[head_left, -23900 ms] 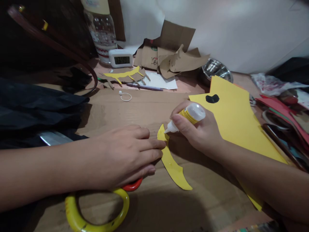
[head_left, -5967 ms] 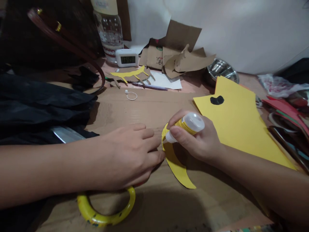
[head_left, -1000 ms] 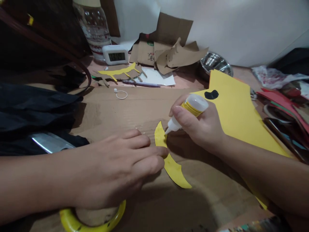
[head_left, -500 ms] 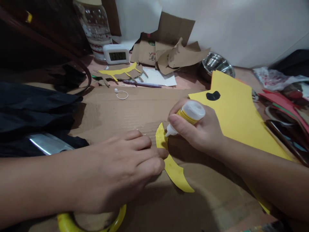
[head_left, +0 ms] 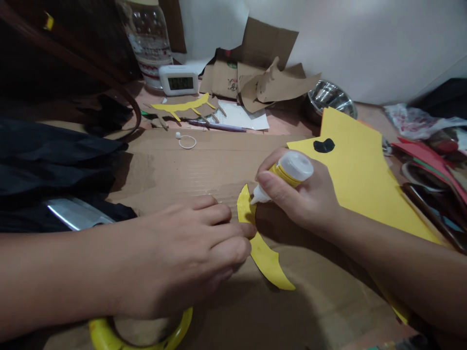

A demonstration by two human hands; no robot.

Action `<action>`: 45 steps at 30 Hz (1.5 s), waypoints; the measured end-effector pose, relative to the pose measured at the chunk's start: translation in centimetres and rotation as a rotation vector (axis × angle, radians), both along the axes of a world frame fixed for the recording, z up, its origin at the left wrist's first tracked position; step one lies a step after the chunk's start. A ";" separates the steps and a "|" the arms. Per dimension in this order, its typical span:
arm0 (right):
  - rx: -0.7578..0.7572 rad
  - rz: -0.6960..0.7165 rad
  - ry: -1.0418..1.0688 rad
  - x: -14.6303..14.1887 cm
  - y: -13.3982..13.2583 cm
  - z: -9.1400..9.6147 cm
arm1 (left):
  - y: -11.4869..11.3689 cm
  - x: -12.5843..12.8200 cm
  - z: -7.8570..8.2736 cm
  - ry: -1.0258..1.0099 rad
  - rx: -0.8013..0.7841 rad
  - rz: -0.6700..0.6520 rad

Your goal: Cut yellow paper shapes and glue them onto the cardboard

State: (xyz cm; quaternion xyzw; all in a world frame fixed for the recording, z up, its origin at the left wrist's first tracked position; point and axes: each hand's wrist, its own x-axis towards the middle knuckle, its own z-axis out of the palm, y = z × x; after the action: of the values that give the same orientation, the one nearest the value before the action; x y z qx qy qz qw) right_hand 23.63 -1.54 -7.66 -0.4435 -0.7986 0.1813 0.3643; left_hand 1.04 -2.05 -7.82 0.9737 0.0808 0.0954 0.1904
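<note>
Quick rundown of my desk at that moment: my left hand point(head_left: 182, 253) lay palm down on the cardboard sheet point(head_left: 189, 165), fingers stretched out flat and close together, gripping nothing. The fingertips just pressed on the inner edge of the yellow crescent cutout point(head_left: 266, 257), I'd guess so it couldn't slide around. The cutout sat flat on the cardboard between both hands. My right hand point(head_left: 302, 199) was wrapped around the glue bottle point(head_left: 288, 170), thumb and fingers closed on its body. The bottle was tipped nozzle-down with the white tip touching the crescent's upper end, which is how you'd hold it to get glue out. The big yellow sheet point(head_left: 357, 175) with a black shape point(head_left: 324, 145) on it lay partly under that wrist, off to the right. As for containers, the steel bowl point(head_left: 328, 99) sat behind the sheet, and I couldn't see anything inside from that angle. The clear plastic bottle point(head_left: 149, 29) stood at the back next to the little clock point(head_left: 178, 80), fill level impossible to tell. A yellow loop point(head_left: 105, 335) poked out under my left wrist.
</note>
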 end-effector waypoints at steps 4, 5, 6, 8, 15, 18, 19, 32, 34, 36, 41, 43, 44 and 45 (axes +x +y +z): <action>-0.002 -0.005 -0.012 0.1 0.1 -0.1 | -0.1 -0.1 0.1 0.006 -0.008 -0.004; 0.001 -0.006 -0.014 0.0 0.1 -0.1 | -0.1 -0.1 0.2 0.016 -0.004 -0.005; 0.004 -0.005 -0.015 0.0 0.1 -0.1 | -0.1 -0.1 0.2 0.023 0.003 -0.003; 0.006 0.000 -0.014 0.0 0.1 -0.1 | -0.1 -0.1 0.2 0.033 0.015 0.001; -0.006 -0.009 0.004 -0.1 0.1 0.0 | -0.1 0.0 0.0 0.027 0.002 0.009; -0.005 -0.014 -0.006 -0.2 0.0 0.0 | -0.1 -0.1 0.0 0.010 0.009 0.001; -0.005 -0.011 -0.005 -0.2 0.1 0.0 | -0.1 -0.1 0.0 0.012 0.007 0.004; -0.164 -0.114 0.329 0.4 1.0 -1.0 | -0.2 -0.1 0.1 0.034 -0.033 0.010; -0.124 -0.080 0.262 0.1 0.7 -0.6 | -0.2 -0.1 0.1 0.041 -0.029 0.012; -0.073 -0.041 0.193 0.0 0.5 -0.4 | -0.2 -0.1 0.1 0.046 -0.016 0.010; -0.042 -0.002 0.151 0.0 0.4 -0.4 | -0.2 -0.2 0.2 0.037 0.004 0.002; -0.050 0.008 0.130 0.1 0.3 -0.5 | -0.2 -0.2 0.2 0.028 0.001 0.006; -0.053 0.013 0.119 0.1 0.2 -0.5 | -0.2 -0.2 0.2 0.025 0.001 0.008; -0.057 0.015 0.110 0.1 0.2 -0.5 | -0.2 -0.2 0.1 0.023 0.000 0.010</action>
State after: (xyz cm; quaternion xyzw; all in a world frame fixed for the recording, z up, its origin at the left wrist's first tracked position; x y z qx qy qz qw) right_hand 23.71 -1.38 -8.20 -0.4371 -0.7752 0.2307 0.3934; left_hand 0.88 -2.26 -7.68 0.9743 0.0880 0.0853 0.1889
